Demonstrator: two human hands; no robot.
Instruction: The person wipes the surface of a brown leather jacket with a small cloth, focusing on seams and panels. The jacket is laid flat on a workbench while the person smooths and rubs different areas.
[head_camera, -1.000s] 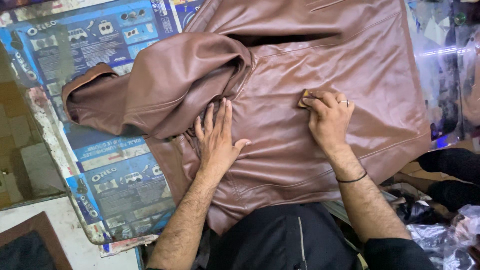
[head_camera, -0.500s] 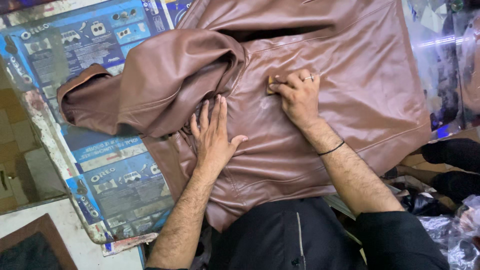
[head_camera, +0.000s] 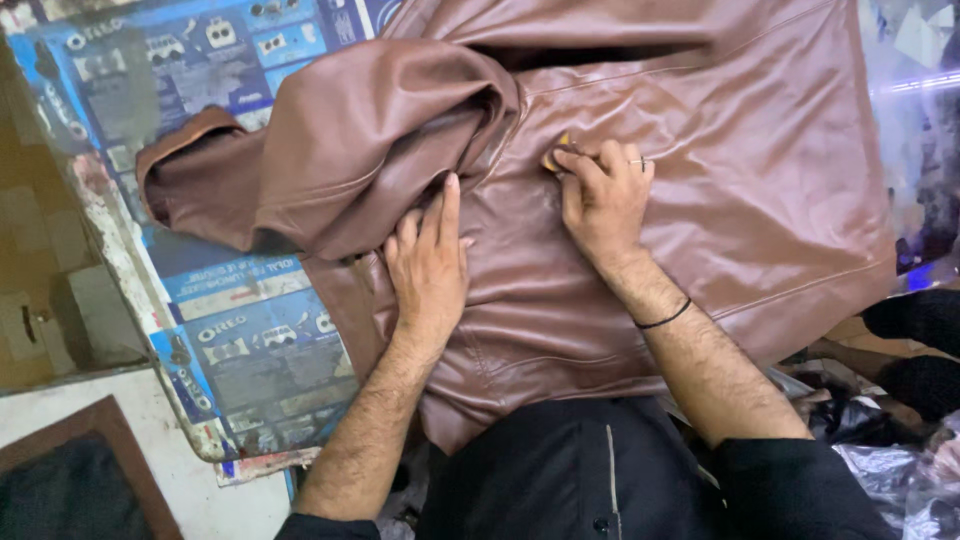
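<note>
A brown leather jacket (head_camera: 720, 180) lies spread over a table covered with blue printed sheets (head_camera: 240, 330). One sleeve (head_camera: 330, 160) is folded across toward the left. My left hand (head_camera: 428, 265) presses flat on the jacket near the folded sleeve, fingers together. My right hand (head_camera: 600, 200) pinches a small orange-brown pad (head_camera: 556, 158) against the leather at the jacket's middle. A ring and a dark wrist band show on that hand.
The table's worn left edge (head_camera: 110, 260) drops to a brownish floor. A dark framed panel (head_camera: 70, 480) lies at the lower left. Dark bags and plastic (head_camera: 890, 450) are piled at the lower right.
My right hand has slid left across the jacket with the small pad, from the right side toward the middle. My left hand stays pressed in place.
</note>
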